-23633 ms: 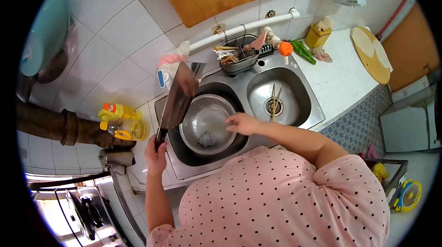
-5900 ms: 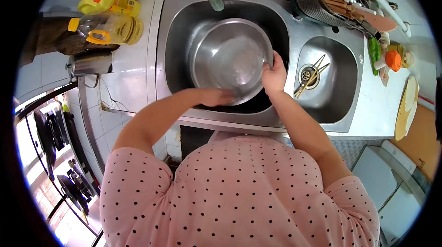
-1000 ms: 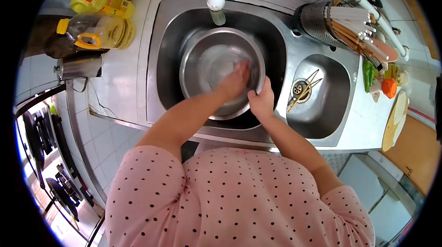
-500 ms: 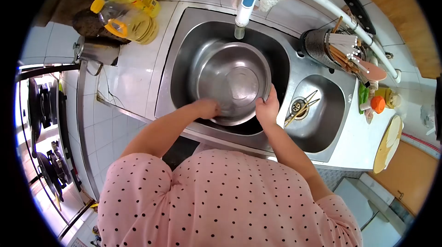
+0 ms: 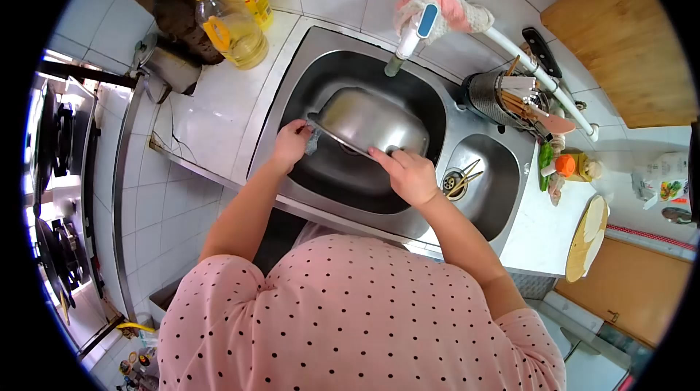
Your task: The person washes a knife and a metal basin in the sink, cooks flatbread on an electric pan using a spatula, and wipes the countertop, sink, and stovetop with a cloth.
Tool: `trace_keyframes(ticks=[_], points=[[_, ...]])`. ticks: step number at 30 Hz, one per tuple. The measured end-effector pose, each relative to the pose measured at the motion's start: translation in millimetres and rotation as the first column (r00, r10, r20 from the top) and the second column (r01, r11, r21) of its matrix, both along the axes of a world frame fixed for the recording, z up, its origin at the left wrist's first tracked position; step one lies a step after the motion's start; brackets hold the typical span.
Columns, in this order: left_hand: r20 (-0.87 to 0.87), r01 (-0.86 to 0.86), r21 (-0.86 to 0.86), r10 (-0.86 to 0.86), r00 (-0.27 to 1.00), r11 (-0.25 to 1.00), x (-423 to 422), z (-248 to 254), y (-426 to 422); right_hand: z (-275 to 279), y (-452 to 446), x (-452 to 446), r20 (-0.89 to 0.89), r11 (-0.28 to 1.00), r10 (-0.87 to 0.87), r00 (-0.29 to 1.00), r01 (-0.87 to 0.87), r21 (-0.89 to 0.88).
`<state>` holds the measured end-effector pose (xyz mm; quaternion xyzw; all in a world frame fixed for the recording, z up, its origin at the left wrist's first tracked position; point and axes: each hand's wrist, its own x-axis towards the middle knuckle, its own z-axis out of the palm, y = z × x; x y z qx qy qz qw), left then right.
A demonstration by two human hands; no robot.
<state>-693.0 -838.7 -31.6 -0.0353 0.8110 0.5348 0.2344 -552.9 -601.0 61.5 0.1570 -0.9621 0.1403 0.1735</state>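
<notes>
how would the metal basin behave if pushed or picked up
The metal basin is probably stiff: its wall shows no sag where the right hand holds the rim. It may be slippery, since its surface looks smooth and shiny. Being round and tilted within the larger sink bowl, it could roll or tip if released.
</notes>
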Motion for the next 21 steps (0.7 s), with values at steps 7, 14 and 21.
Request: trace_keyframes(ticks=[7,14,21], points=[[0.005,-0.020,0.144,0.019,1.000,0.989,10.9,-2.4,-12.9,7.2,-8.3,14.2,-0.034,0.995,0.090,0.995,-0.088,0.045],[-0.043,-0.023,0.170,0.030,0.999,0.985,10.5,8.0,-10.0,-8.6,-12.4,12.8,0.049,0.986,-0.102,0.994,0.108,-0.128],[0.210,-0.151,0.310,0.088,0.974,0.939,12.5,20.9,14.3,-72.9,0.8,-6.0,0.479,0.098,-0.332,0.812,0.535,-0.839]])
